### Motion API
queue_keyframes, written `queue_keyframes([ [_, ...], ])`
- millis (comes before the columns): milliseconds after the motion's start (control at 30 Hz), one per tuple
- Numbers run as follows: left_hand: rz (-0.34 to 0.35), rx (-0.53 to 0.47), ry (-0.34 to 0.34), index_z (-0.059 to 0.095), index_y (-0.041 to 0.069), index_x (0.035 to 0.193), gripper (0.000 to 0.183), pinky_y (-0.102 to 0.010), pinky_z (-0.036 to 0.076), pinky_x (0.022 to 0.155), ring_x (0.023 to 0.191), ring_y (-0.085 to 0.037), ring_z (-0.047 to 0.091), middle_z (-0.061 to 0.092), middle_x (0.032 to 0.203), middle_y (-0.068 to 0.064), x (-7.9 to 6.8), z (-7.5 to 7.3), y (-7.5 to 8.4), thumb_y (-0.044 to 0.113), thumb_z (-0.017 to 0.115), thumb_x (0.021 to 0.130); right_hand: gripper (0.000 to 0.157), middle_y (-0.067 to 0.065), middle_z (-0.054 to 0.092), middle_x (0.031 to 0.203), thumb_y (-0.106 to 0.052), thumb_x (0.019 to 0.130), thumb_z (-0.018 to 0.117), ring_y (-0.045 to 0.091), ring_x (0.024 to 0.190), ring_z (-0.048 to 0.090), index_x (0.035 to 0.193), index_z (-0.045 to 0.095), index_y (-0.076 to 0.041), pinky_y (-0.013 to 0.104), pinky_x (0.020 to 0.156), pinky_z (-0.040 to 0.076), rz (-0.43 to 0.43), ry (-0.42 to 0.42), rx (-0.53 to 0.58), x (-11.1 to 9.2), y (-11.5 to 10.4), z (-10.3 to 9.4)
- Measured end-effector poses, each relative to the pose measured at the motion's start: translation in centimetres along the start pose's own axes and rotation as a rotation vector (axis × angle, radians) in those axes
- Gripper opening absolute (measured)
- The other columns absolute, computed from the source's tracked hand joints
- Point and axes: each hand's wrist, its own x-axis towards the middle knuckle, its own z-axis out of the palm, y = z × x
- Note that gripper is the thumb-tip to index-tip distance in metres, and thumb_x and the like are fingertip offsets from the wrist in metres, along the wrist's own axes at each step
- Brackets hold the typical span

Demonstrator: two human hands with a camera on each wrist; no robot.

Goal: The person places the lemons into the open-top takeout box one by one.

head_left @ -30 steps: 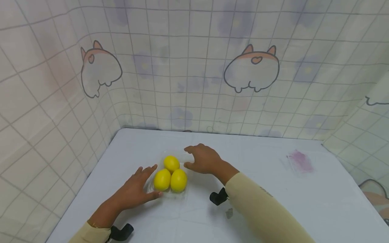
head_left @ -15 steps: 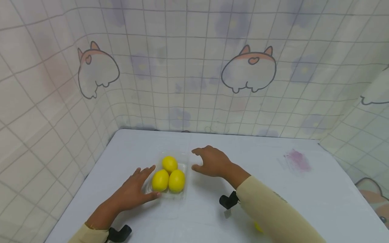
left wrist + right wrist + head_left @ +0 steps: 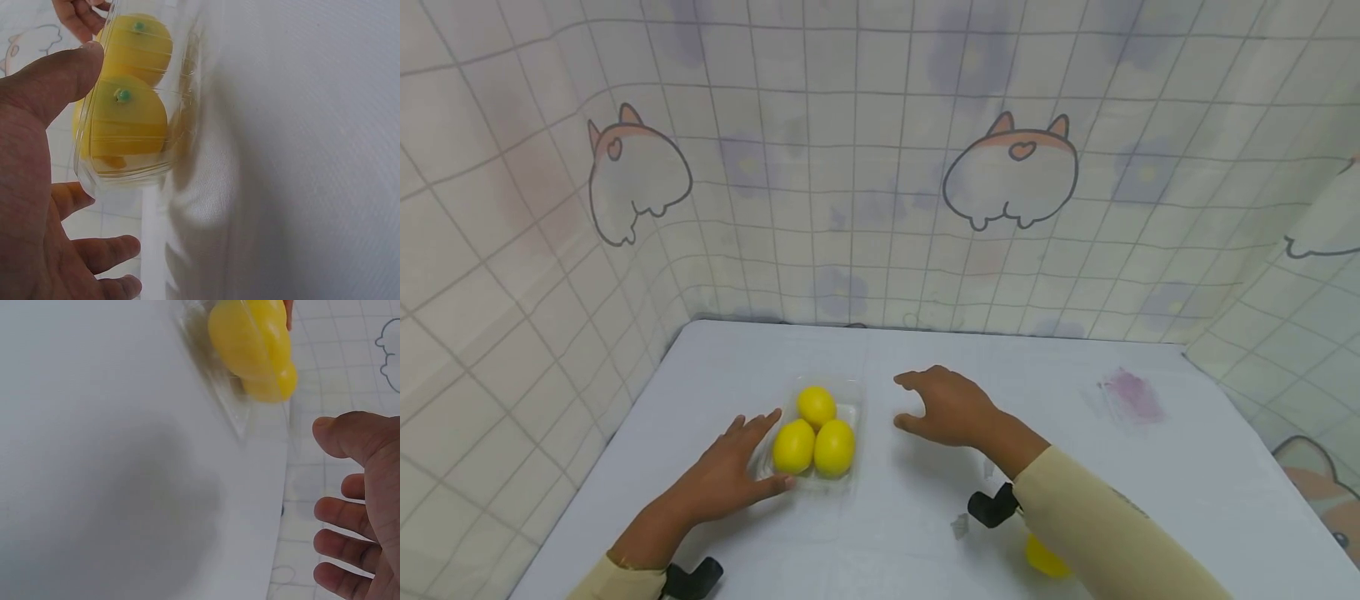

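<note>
Three lemon-like yellow fruits (image 3: pixel 834 447) sit together in a clear plastic container (image 3: pixel 849 412) on the white table. Green stem ends show on two of them in the left wrist view. My left hand (image 3: pixel 730 469) is at the container's left side with fingers spread and extended; its thumb lies right at the near rim. Off to the right of the container, my right hand (image 3: pixel 951 408) hovers over the table, fingers loosely bent and holding nothing. Its palm side and separated fingers (image 3: pixel 347 512) show in the right wrist view.
Another yellow object (image 3: pixel 1047 557) lies near the table's front, partly hidden by the right sleeve (image 3: pixel 1105 517). A small greyish scrap (image 3: pixel 960 526) is beside the black wrist camera (image 3: pixel 992 506). A pink stain (image 3: pixel 1131 396) marks the right side; a patterned curtain (image 3: pixel 880 183) surrounds the table.
My right hand has drawn away rightward from the container, fingers still spread. The yellow object under the right sleeve has come into view. The left hand stays at the container.
</note>
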Motion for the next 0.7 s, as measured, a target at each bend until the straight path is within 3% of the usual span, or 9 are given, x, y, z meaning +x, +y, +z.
queue_keyframes([
  [700,0.021,0.01,0.004,0.031,0.018,0.162,0.102,-0.079,0.024,0.107,0.149,-0.054,0.017,0.033,0.163,-0.018,0.1,0.1,-0.1,0.067,0.074,0.083,0.063,0.001,0.067,0.128,-0.042,0.092,0.076,0.025,0.122,0.06,0.146,0.057,-0.017,0.048,0.096,0.053,0.007,0.076,0.045,-5.3,4.6,0.4],
])
